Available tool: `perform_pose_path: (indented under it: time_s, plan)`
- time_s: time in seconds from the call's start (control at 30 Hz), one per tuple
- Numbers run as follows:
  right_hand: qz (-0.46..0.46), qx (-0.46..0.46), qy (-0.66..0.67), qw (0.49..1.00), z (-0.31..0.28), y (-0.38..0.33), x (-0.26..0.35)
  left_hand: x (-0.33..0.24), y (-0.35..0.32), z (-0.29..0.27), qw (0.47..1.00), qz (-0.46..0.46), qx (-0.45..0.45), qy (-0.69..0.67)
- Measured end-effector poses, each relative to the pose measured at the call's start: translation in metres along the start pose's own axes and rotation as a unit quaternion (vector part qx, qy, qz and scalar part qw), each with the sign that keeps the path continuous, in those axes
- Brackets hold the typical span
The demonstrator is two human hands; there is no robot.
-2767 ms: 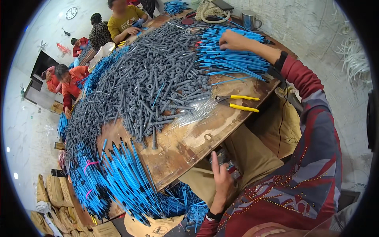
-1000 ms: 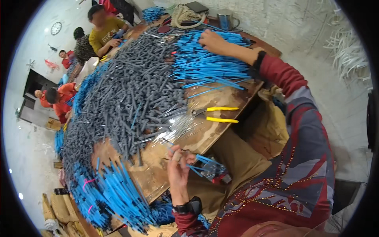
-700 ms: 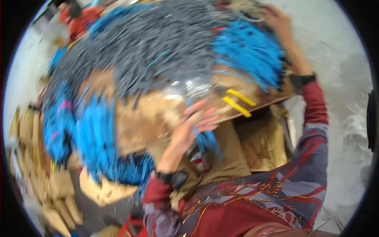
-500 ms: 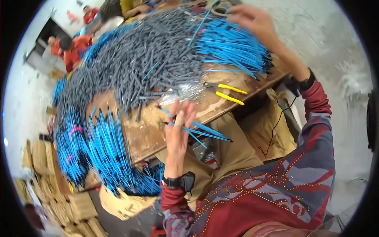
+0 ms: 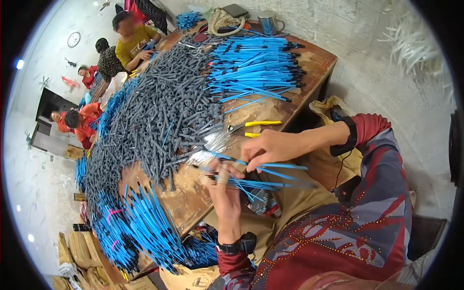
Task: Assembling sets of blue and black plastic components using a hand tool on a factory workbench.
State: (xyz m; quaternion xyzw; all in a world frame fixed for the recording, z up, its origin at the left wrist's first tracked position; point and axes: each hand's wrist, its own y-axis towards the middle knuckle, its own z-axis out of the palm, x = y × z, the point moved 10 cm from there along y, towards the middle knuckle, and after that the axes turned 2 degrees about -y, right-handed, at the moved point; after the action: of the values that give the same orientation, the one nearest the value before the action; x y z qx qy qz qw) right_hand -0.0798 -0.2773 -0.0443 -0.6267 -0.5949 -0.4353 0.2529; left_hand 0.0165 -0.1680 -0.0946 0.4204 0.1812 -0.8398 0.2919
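Blue rods [image 5: 263, 184] between left fingers [image 5: 224, 175]; another rod [image 5: 290, 166] in right fingers [image 5: 255, 161].

A brown wooden counter [image 5: 186, 205], its bare surface worn and stained, bears a broad heap of grey fittings [image 5: 154, 106] along its middle. On the right lies a stack of blue rods [image 5: 253, 67] with black ends; beyond it sit a coil of pale rope [image 5: 216, 22] and a metal mug [image 5: 267, 23]. Yellow-handled pliers [image 5: 263, 123] lie beside clear strands [image 5: 210, 151], perhaps plastic. At the near left lie more blue rods [image 5: 153, 215], beside a pink-tied bundle [image 5: 110, 231].
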Motion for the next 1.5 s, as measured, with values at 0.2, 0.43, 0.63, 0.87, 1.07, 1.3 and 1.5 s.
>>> perform_pose_path:
  time_s: [0.2, 0.43, 0.63, 0.87, 1.07, 1.3, 1.5]
  plan:
    - [0.058, -0.129, -0.26, 0.955, -0.124, 0.036, -0.079, 0.014, 0.028, 0.012, 0.899, -0.18, 0.273, -0.291]
    - [-0.131, -0.174, -0.433, 0.875, -0.203, 0.098, -0.134, 0.051, 0.039, -0.031, 0.977, -0.197, 0.084, -0.021]
    - [-0.049, -0.101, -0.431, 0.896, -0.192, 0.137, -0.165, 0.045, 0.039, -0.024, 0.963, -0.195, 0.172, -0.069]
    - [-0.131, -0.174, -0.497, 0.84, -0.172, 0.116, -0.142, 0.036, 0.023, -0.029, 0.979, -0.143, 0.107, -0.096]
    - [-0.021, -0.259, -0.491, 0.831, -0.221, 0.12, -0.141, 0.013, -0.005, -0.04, 0.956, -0.058, 0.225, -0.181]
    - [-0.035, -0.362, -0.344, 0.866, -0.266, 0.109, -0.04, -0.006, -0.019, -0.055, 0.983, -0.052, 0.117, -0.133]
    - [-0.069, -0.173, -0.047, 0.981, -0.118, 0.08, 0.041, -0.045, -0.018, -0.054, 0.991, 0.037, 0.051, -0.118]
